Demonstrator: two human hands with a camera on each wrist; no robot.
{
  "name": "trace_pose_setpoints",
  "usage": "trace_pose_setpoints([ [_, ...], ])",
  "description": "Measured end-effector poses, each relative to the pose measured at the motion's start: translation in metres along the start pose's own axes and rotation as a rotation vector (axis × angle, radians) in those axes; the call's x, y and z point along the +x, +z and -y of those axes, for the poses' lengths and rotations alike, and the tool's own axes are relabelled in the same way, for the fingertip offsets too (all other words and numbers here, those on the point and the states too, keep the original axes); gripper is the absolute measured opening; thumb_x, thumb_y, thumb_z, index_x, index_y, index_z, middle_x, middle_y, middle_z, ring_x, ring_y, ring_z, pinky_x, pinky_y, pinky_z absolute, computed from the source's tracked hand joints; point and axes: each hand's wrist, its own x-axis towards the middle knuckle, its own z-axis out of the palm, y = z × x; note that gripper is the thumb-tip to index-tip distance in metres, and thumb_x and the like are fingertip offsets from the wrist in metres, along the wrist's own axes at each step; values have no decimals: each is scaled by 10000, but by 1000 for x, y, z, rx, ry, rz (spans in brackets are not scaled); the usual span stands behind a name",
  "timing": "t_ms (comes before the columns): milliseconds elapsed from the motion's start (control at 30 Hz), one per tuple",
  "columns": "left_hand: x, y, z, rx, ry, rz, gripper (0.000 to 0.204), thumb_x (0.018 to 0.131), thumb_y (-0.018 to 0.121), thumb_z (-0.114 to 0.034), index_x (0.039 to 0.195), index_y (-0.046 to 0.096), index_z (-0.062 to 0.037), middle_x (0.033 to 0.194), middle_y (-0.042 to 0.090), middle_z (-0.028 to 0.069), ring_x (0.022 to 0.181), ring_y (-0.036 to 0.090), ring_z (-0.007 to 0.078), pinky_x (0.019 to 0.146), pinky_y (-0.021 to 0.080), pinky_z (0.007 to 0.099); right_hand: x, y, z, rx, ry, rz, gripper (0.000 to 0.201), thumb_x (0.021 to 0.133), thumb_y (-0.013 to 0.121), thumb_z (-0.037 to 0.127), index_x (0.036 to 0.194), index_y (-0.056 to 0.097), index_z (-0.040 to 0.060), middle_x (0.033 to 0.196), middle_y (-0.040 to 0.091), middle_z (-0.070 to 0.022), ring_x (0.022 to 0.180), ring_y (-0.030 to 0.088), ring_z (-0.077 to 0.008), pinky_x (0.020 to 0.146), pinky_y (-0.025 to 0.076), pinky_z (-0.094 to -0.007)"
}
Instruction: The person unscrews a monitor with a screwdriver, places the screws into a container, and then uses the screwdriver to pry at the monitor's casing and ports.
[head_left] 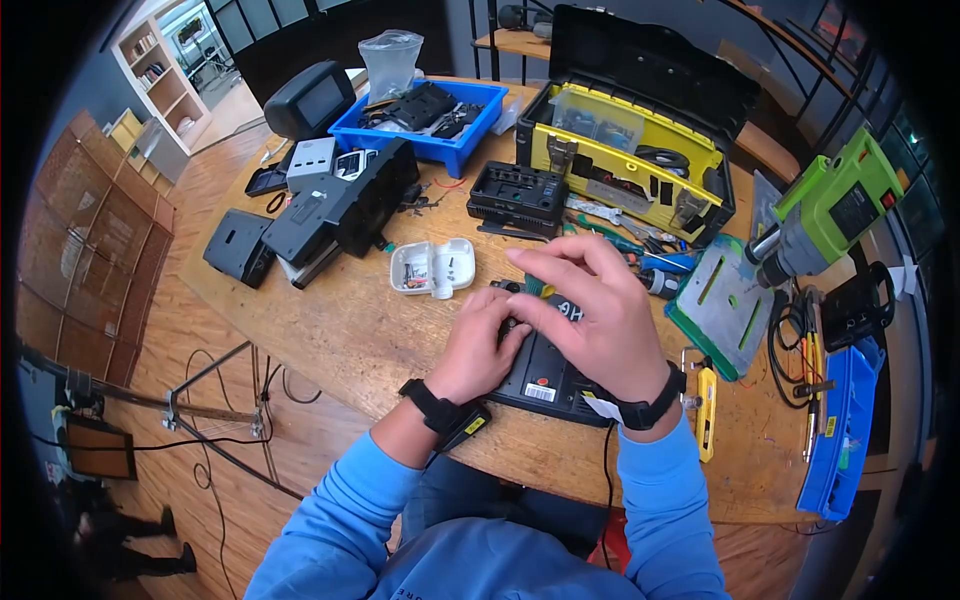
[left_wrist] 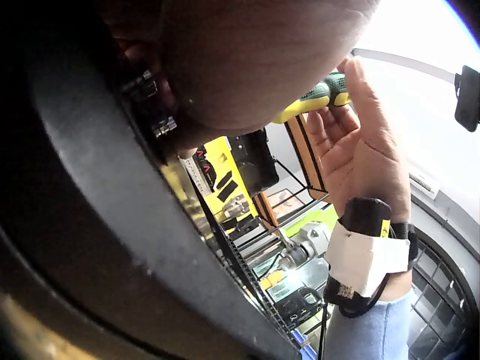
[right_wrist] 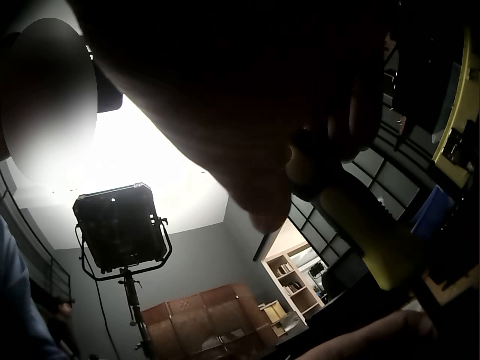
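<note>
A black flat device with a barcode label and white marking lies at the table's front edge. The left hand rests on its upper left part, fingers bent over small parts mostly hidden beneath them. Above the device, the right hand has its thumb and fingers curled round a green and yellow screwdriver handle, also visible as a dim yellow-green handle in the right wrist view. The screwdriver's tip cannot be made out. A white open case holding small screws stands beyond the left hand.
Black modules and a blue bin stand at the back left. A yellow-black toolbox is behind, with loose tools before it. On the right are a green drill, a yellow cutter and a blue tray.
</note>
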Motion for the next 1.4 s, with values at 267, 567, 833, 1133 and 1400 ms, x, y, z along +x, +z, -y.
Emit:
trace_pose_setpoints([
  [267,0,0,-4,-18,-25,2,185,888,776,-24,1030,662,5,1118,650,161,1107,614,382,980,502,453,0,5,-3,43,-50,-100,382,890,812,95,1261,738,36,1153,695,-181,1019,716,-339,920,591,-403],
  [567,1,0,-4,-8,-22,-11,179,880,781,-24,1014,664,-4,1126,652,154,1119,607,379,987,498,453,0,2,-5,-57,-80,-110,365,900,794,90,1257,736,38,1249,698,-181,1046,726,-333,915,592,-423],
  [833,0,2,0,1,-5,-7,179,883,787,-26,1016,670,-3,1126,653,154,1120,607,383,989,496,449,-2,-4,0,-31,44,-51,377,912,780,75,1285,732,37,1285,714,-195,1154,716,-359,984,574,-413],
  [1133,0,-1,-2,22,-27,17,186,888,782,-36,1025,665,11,1134,650,168,1107,615,389,976,502,456,1,-3,3,31,-23,-49,391,907,787,85,1293,734,55,1229,692,-166,1093,713,-340,951,592,-409],
  [1400,0,-2,-5,23,-31,9,198,891,777,-37,1045,664,13,1131,650,172,1107,614,393,972,504,455,-1,2,-2,4,-56,-53,432,892,814,110,1317,742,81,1244,675,-158,1024,710,-303,932,592,-393],
])
